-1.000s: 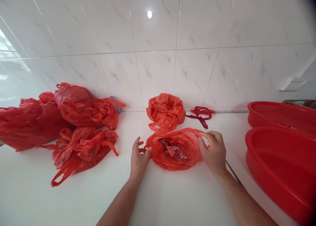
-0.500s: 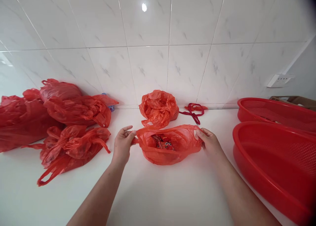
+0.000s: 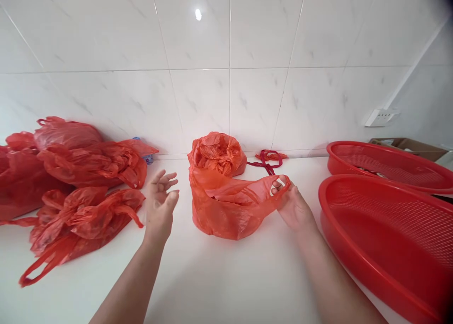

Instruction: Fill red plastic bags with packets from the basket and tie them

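Observation:
A red plastic bag (image 3: pixel 222 211) stands on the white counter (image 3: pixel 219 277) in front of me. My right hand (image 3: pixel 292 203) pinches its right handle and pulls it taut toward the right. My left hand (image 3: pixel 160 206) hovers just left of the bag with fingers spread, touching nothing. The bag's mouth has folded over, so its contents are hidden. Behind it sits a crumpled red bag (image 3: pixel 216 154) against the tiled wall.
Several stuffed red bags (image 3: pixel 78 182) lie piled at the left. Two red mesh baskets (image 3: pixel 389 220) stand at the right, one behind the other. A dark red string (image 3: pixel 266 159) lies by the wall. A wall socket (image 3: pixel 380 118) and a cardboard box (image 3: pixel 410 146) are far right.
My left hand let go of the bag's left handle and opened. My right hand kept its handle and drew the bag taller and closed; the packets inside are no longer visible.

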Action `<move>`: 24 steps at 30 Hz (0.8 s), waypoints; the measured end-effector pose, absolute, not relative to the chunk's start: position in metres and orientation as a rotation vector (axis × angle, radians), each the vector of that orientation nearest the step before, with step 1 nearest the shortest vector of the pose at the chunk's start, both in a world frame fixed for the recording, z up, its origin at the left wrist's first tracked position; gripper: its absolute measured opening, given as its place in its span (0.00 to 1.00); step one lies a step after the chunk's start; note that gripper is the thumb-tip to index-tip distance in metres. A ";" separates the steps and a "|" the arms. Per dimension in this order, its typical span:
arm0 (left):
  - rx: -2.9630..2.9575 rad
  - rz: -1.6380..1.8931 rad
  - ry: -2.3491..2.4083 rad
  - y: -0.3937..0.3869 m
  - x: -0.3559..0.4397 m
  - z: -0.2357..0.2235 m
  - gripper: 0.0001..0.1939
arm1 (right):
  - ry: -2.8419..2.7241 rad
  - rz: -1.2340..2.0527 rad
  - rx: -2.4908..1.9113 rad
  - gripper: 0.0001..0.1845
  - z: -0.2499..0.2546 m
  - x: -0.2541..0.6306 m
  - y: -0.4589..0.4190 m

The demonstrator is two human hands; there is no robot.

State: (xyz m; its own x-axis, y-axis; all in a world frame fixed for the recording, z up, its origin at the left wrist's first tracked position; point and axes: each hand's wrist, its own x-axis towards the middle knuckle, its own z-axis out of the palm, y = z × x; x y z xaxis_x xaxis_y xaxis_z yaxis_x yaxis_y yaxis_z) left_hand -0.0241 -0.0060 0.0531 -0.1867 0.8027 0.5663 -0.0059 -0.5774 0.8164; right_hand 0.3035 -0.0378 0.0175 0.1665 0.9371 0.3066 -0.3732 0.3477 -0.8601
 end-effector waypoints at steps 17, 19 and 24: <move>1.419 1.034 1.061 -0.017 0.016 0.003 0.14 | -0.864 1.053 -0.847 0.55 0.006 0.276 -0.030; 1.340 1.088 1.075 -0.019 0.009 -0.001 0.12 | -0.851 1.099 -0.842 0.51 0.011 0.275 -0.035; 1.185 1.371 0.941 -0.021 -0.010 0.001 0.10 | -0.829 1.104 -0.712 0.26 0.027 0.288 -0.048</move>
